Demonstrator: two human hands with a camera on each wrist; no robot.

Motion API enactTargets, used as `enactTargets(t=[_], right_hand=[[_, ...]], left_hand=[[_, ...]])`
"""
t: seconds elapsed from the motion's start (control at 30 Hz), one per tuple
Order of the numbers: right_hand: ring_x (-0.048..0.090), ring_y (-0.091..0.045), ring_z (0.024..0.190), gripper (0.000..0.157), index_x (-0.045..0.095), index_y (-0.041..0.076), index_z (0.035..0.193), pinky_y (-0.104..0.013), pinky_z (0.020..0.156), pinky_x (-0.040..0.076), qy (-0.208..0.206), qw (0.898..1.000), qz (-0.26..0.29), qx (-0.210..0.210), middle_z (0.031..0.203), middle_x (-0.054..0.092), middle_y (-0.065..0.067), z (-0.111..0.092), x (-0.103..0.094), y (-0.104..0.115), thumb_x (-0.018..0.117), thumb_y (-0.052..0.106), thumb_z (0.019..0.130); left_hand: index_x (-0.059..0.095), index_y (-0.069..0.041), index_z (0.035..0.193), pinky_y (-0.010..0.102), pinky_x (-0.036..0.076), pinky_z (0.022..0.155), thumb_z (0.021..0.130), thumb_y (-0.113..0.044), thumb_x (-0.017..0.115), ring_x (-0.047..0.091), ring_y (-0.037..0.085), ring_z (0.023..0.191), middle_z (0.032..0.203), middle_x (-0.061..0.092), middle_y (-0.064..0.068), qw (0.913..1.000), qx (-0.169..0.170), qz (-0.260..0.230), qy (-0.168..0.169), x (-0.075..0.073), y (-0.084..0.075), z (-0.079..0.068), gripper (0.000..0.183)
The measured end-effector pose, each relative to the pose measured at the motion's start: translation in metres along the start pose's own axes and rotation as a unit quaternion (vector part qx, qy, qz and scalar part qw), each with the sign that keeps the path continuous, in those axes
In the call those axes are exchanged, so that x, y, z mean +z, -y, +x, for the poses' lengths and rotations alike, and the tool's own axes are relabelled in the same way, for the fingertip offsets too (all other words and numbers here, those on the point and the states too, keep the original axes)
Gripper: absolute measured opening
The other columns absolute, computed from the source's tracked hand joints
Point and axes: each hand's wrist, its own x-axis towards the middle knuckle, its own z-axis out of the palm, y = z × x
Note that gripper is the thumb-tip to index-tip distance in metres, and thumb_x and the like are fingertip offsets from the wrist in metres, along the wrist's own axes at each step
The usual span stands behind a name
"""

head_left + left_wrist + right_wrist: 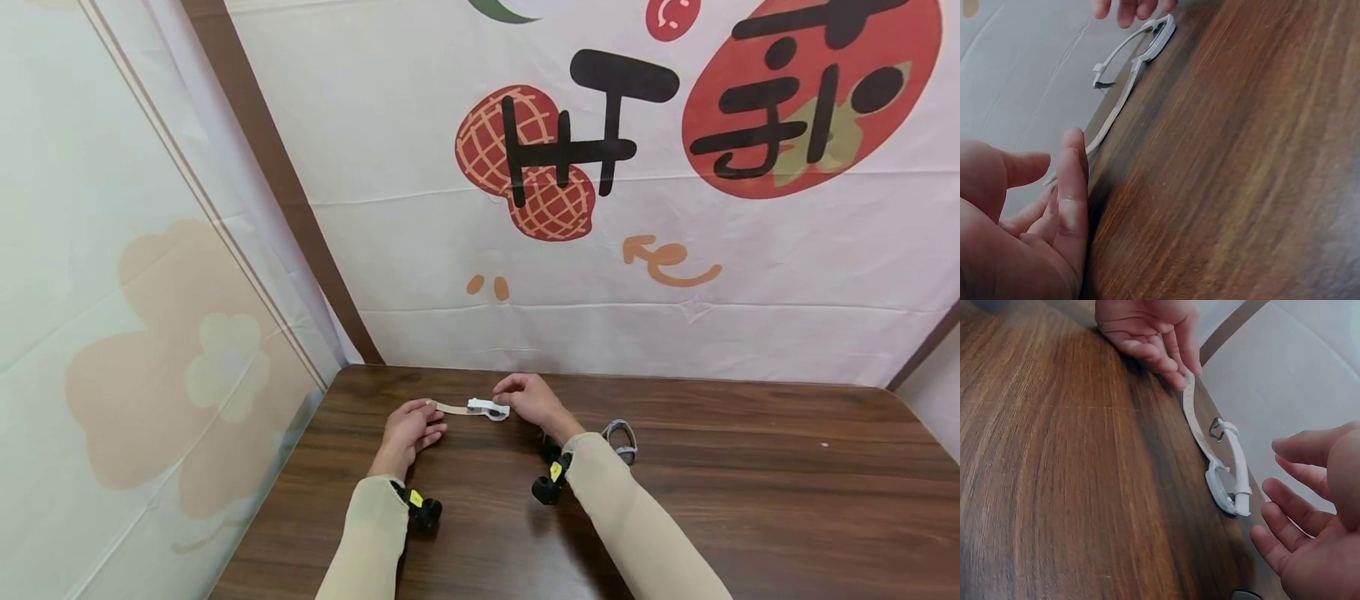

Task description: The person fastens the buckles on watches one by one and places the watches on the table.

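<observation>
A white wristwatch [498, 410] lies near the back edge of the wooden table, its buckle strap folded back over the case. In the right wrist view the buckle [1215, 429] and the long holed strap [1193, 419] show. My left hand [411, 429] is at the free end of that strap, which passes behind the index finger in the left wrist view; thumb and index stand apart. My right hand [1310, 512] hovers beside the watch case with fingers loosely bent and nothing between them.
A grey looped band [621, 440], like another watch, stands on the table [750, 500] just right of my right wrist. Behind the table hangs a printed cloth [420, 208], and another cloth [150, 292] closes off the left side.
</observation>
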Motion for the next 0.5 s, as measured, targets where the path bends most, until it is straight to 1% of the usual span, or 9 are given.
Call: enactTargets(t=[0.23,0.37,0.5], right_hand=[[0.056,-0.016,0.083,0.015,0.072,0.002,0.101,-0.026,0.069,0.044,0.004,1.0,0.007,0.006,0.097,0.069,-0.005,0.005,0.006,-0.003,0.072,0.008,0.087],[0.056,-0.016,0.08,0.017,0.071,0.002,0.102,-0.026,0.068,0.044,0.01,1.0,0.01,0.009,0.093,0.067,-0.004,0.008,0.011,-0.006,0.072,0.006,0.085],[0.055,-0.015,0.08,0.019,0.072,0.003,0.102,-0.025,0.069,0.045,0.005,1.0,0.004,0.009,0.091,0.067,-0.003,0.009,0.016,-0.009,0.074,0.004,0.083]], left_hand=[[0.053,0.001,0.133,0.02,0.055,0.059,0.102,-0.013,0.055,0.066,0.009,0.063,0.098,0.071,0.011,1.0,-0.008,-0.001,0.002,0.001,-0.004,0.0,0.034],[0.054,0.002,0.131,0.019,0.054,0.057,0.102,-0.011,0.055,0.066,0.008,0.062,0.09,0.07,0.007,0.9999,-0.006,-0.009,-0.004,0.001,-0.004,-0.001,0.033],[0.054,0.004,0.131,0.018,0.053,0.056,0.101,-0.008,0.055,0.065,0.008,0.061,0.089,0.069,0.006,0.9998,-0.005,-0.02,-0.002,0.0,-0.002,-0.001,0.032]])
